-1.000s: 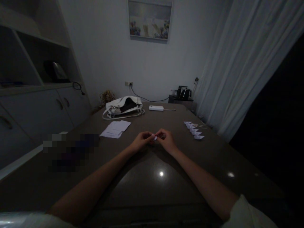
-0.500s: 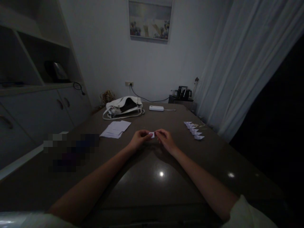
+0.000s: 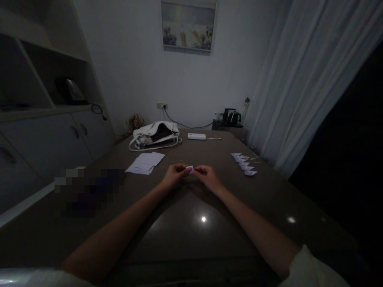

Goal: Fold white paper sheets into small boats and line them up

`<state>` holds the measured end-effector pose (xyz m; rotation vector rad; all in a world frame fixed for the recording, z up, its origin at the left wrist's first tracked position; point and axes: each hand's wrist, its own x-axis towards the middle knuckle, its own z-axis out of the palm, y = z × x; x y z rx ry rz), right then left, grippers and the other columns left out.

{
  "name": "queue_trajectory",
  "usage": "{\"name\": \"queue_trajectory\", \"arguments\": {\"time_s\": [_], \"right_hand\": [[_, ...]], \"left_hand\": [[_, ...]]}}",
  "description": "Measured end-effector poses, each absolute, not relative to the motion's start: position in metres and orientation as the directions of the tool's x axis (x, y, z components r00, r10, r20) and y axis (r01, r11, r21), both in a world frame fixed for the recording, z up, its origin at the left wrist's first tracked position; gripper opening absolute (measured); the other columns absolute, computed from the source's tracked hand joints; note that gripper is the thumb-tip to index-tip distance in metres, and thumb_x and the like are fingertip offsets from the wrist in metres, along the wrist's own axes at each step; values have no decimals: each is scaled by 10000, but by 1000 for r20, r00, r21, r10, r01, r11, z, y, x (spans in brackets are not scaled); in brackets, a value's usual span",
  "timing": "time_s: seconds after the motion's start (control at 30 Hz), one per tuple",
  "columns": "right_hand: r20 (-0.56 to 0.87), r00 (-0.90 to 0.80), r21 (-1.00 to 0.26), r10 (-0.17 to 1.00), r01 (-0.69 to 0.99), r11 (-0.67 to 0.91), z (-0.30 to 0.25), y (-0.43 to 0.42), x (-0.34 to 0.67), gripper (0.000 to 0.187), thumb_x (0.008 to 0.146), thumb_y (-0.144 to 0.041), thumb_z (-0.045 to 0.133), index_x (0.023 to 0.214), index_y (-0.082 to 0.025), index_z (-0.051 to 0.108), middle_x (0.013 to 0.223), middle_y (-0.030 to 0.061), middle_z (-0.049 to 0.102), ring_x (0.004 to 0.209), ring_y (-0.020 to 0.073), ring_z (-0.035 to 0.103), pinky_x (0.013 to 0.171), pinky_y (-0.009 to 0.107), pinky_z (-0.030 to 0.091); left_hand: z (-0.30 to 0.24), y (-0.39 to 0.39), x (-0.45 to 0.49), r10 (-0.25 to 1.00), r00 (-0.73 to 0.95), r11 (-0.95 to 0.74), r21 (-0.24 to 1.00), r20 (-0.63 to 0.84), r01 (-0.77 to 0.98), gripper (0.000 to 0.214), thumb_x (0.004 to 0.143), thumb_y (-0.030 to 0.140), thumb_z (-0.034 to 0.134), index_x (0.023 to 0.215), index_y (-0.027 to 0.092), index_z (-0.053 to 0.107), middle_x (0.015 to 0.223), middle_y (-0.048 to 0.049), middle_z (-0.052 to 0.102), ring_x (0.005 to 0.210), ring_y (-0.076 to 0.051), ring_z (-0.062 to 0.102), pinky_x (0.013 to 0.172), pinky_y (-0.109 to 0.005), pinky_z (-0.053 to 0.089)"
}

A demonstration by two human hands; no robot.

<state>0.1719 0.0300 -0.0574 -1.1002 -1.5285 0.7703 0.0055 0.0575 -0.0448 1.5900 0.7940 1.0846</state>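
Note:
Between my fingertips is a small folded piece of white paper (image 3: pixel 190 168), mostly covered by the fingers. My left hand (image 3: pixel 176 175) pinches it from the left with thumb and fingers. On the other side, my right hand (image 3: pixel 208 177) is closed with its thumb and fingertips on the paper's right edge. To the left lies a loose stack of white paper sheets (image 3: pixel 145 162). A slanting row of several folded paper boats (image 3: pixel 243 164) stands on the right.
The brown table (image 3: pixel 191 239) has a glossy top. Farther back sit a white handbag (image 3: pixel 155 134) and a white power bank (image 3: pixel 196 136) with a short cable. A blurred-out patch (image 3: pixel 92 191) covers things at the left. Thin pale bits lie beside the boats.
My right hand has shifted slightly left, closing onto the paper. Less of the paper's flat face shows now, and it looks tilted or bent between the fingertips.

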Motion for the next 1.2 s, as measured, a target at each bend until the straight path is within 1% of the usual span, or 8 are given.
{"name": "queue_trajectory", "arguments": {"time_s": [0.13, 0.27, 0.47, 0.57, 0.73, 0.9, 1.03, 1.2], "right_hand": [[367, -36, -899, 930, 244, 364, -57, 30, 173, 266, 724, -403, 643, 769, -141, 655, 705, 47, 647, 620, 149, 568, 501, 229, 392], [375, -40, -896, 926, 241, 373, -57, 31, 173, 242, 718, -382, 644, 748, -141, 651, 696, 41, 647, 626, 148, 573, 552, 246, 415], [387, -45, -890, 921, 244, 386, -59, 33, 172, 236, 710, -377, 652, 734, -143, 650, 705, 45, 650, 651, 152, 581, 619, 265, 428], [372, -48, -894, 927, 251, 372, -60, 33, 172, 261, 711, -392, 647, 752, -134, 650, 708, 43, 644, 633, 141, 567, 593, 248, 415], [329, -98, -902, 939, 261, 343, -60, 31, 172, 304, 750, -425, 597, 741, -126, 650, 607, 14, 593, 514, 104, 490, 493, 214, 363], [346, -128, -892, 930, 263, 368, -57, 29, 171, 264, 749, -393, 605, 704, -135, 638, 616, 11, 587, 537, 107, 492, 518, 219, 363], [371, -163, -878, 914, 260, 403, -56, 29, 171, 233, 750, -355, 607, 676, -135, 631, 649, 18, 602, 598, 120, 521, 589, 234, 387], [373, -204, -874, 905, 249, 417, -56, 28, 171, 199, 736, -318, 610, 651, -137, 614, 619, 2, 575, 590, 116, 502, 591, 231, 375]], "left_hand": [[-43, 57, 7, 889, 379, -272, 962, 255, -10, 386, 637, 470, 733, 766, 111, 677, 639, -12, 632, 586, -128, 541, 557, -225, 382], [-40, 54, 8, 889, 379, -275, 961, 256, -3, 380, 643, 463, 724, 783, 114, 669, 655, -16, 633, 601, -133, 546, 566, -228, 396], [-39, 55, 8, 882, 377, -312, 950, 282, 20, 357, 643, 466, 706, 709, 119, 651, 610, -7, 612, 573, -126, 527, 559, -229, 394], [-39, 56, 8, 877, 375, -336, 941, 300, 31, 368, 633, 477, 703, 694, 119, 643, 612, -11, 618, 579, -131, 532, 563, -233, 393], [-38, 57, 8, 866, 381, -372, 927, 324, 57, 370, 643, 486, 683, 694, 124, 629, 626, -19, 631, 593, -140, 550, 577, -240, 404], [-42, 59, 8, 850, 406, -413, 903, 336, 117, 351, 701, 476, 624, 706, 125, 603, 626, -15, 614, 588, -136, 542, 580, -241, 407], [-46, 59, 8, 831, 434, -459, 869, 347, 184, 356, 758, 483, 560, 729, 130, 593, 622, 1, 582, 576, -133, 510, 550, -235, 375], [-46, 57, 8, 799, 449, -544, 798, 399, 258, 369, 792, 469, 532, 603, 153, 521, 554, 40, 461, 559, -114, 412, 532, -232, 282]]}}
